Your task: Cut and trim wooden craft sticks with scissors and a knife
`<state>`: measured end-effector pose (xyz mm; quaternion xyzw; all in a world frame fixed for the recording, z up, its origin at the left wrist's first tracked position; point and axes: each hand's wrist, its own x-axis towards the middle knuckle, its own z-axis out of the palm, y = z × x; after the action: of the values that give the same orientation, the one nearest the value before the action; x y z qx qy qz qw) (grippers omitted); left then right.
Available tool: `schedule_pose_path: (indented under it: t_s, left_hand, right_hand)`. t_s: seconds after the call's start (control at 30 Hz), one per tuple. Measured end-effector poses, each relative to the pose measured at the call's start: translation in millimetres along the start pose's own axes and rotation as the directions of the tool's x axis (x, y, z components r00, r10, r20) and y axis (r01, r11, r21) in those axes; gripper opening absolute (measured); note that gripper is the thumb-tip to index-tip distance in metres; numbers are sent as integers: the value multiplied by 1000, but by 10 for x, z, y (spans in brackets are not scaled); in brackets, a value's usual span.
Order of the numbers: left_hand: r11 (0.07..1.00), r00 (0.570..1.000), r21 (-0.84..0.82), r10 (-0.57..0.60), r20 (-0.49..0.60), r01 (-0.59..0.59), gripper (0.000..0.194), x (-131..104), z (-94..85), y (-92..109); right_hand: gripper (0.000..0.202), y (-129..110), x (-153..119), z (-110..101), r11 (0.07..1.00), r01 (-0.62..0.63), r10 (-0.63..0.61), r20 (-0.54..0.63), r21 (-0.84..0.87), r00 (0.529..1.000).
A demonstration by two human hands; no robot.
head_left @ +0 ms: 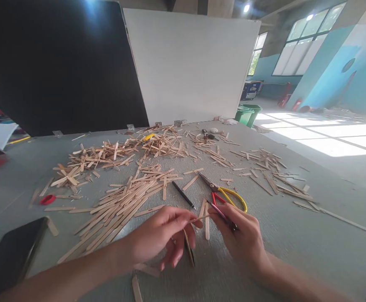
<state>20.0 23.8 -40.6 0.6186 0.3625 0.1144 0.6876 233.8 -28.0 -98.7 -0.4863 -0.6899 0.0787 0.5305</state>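
A thin wooden craft stick (202,217) is stretched between my two hands above the table. My left hand (157,235) pinches its left end between thumb and fingers. With its fingertips, my right hand (244,233) grips the other end, along with a slim pink-and-dark pen-like tool (218,209). Under my left hand, a narrow dark-and-tan piece (188,247) slants down; I cannot tell whether that hand holds it. Just beyond my right hand lie scissors (210,184) with one yellow and one red handle. A black pen (183,195) rests left of them.
A fanned heap of craft sticks (129,197) lies ahead-left, with broken pieces (160,147) behind and more scattered to the right. A dark phone (16,251) is at the left edge, near a red ring (47,199). Black and white panels (192,67) stand at the back.
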Motion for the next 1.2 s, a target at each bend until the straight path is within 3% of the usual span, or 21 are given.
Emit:
schedule_pose_path:
  t_s: [0.13, 0.23, 0.4, 0.57, 0.77, 0.9, 1.03, 1.13, 1.2]
  left_hand:
    - [989, 992, -148, -5, 123, 23, 31, -24, -39, 129]
    - [980, 996, -187, 77, 49, -67, 35, -64, 13, 121]
    - [967, 968, -132, 197, -155, -217, 36, -165, 115, 90]
    - [956, 963, -168, 215, -160, -241, 35, -182, 118, 112]
    - [959, 957, -138, 221, -189, -248, 35, -171, 122, 121]
    - [962, 940, -34, 257, -225, -271, 35, -186, 140, 64]
    - [969, 927, 123, 242, -288, -214, 35, -201, 135, 46]
    - [924, 896, 347, 285, -340, -162, 35, -184, 97, 65]
    - [859, 866, 491, 349, -357, -144, 36, -153, 63, 71]
  right_hand:
    - [22, -17, -37, -6, 1000, -13, 13, -2, 6, 1000]
    - [43, -54, -94, 26, 993, -107, 108, -19, 45, 994]
    - [37, -162, -196, -6, 991, -122, 116, 95, 55, 989]
    - [34, -205, -201, -64, 1000, -18, 19, 161, -10, 987]
    - [41, -170, -191, -49, 1000, 9, -7, 182, -10, 983]
    - [53, -137, -257, -59, 998, 23, -34, 217, 56, 976]
    - [51, -165, -259, -70, 989, 20, -46, 179, 147, 983]
    - [41, -243, -168, -66, 950, -150, 90, 220, 273, 971]
    - [34, -294, -94, -58, 882, -352, 254, 314, 312, 915]
